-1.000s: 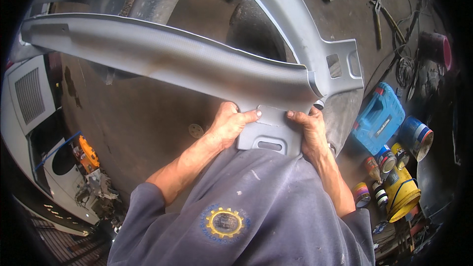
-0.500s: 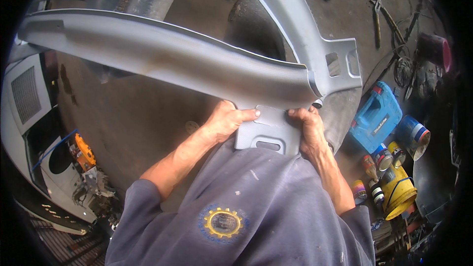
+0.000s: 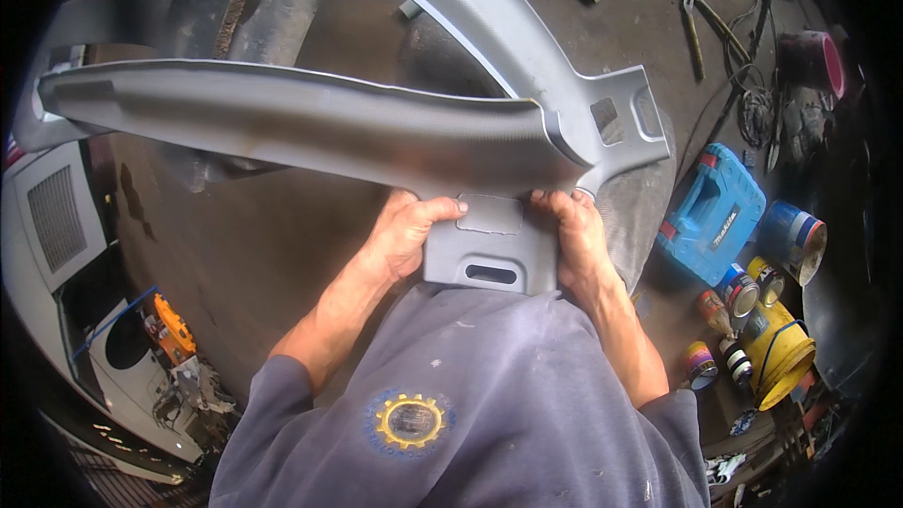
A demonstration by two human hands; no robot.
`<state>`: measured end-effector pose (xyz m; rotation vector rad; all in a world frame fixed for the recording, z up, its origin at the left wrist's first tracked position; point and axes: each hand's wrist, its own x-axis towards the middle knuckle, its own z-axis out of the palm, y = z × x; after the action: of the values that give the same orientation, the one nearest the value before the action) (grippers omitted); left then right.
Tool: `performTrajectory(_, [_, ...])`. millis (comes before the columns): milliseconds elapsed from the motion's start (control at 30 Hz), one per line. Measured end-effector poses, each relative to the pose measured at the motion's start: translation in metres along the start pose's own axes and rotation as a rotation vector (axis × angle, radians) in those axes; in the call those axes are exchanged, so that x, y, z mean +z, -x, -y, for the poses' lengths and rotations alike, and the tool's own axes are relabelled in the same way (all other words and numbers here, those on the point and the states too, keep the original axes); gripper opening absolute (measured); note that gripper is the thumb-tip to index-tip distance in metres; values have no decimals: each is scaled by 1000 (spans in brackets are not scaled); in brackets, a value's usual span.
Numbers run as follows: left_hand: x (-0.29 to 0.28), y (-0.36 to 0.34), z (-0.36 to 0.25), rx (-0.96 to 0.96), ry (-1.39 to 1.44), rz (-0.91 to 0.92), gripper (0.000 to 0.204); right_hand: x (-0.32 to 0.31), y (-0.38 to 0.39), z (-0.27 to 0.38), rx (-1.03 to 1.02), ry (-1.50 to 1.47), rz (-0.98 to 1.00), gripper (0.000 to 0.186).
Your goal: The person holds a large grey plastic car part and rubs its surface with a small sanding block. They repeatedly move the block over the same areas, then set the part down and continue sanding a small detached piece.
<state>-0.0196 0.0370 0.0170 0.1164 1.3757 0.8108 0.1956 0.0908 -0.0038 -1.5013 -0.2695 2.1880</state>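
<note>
A long grey moulded trim panel (image 3: 310,122) stretches across the view to the left, ending in a slotted tab at my waist. My left hand (image 3: 404,226) grips the left edge of that tab, thumb on top beside a raised rectangular patch. My right hand (image 3: 574,235) is closed on the tab's right edge, thumb near the same patch. Behind it a second curved grey panel (image 3: 455,11) runs from the top down to a bracket with two openings at the right.
A blue tool case (image 3: 705,216), paint cans (image 3: 792,235), a yellow bucket (image 3: 776,362), a maroon bucket (image 3: 811,61), pliers (image 3: 696,33) and cables lie at the right. A white vehicle panel (image 3: 52,207) and an orange item (image 3: 172,325) are at the left. Dark tubular shapes (image 3: 282,14) are beyond the panels.
The panel in my hands has shifted left at my end, its far end now a little lower in view. Both hands moved left with it, keeping their grip.
</note>
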Motion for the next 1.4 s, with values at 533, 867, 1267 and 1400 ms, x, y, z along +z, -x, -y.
performTrajectory(533, [8,6,5,155,-174,-80,39,-6,-23,-7,-14,-4,201,26])
performTrajectory(867, [-4,5,16,174,-182,-50,42,1,-9,-7,-19,42,154,37])
performTrajectory(1267, [-2,-2,6,226,-61,78,50,7,2,4,-175,159,68,41])
performTrajectory(1400, [-1,1,15,200,-47,62,50,2,4,-8,-177,80,79,36])
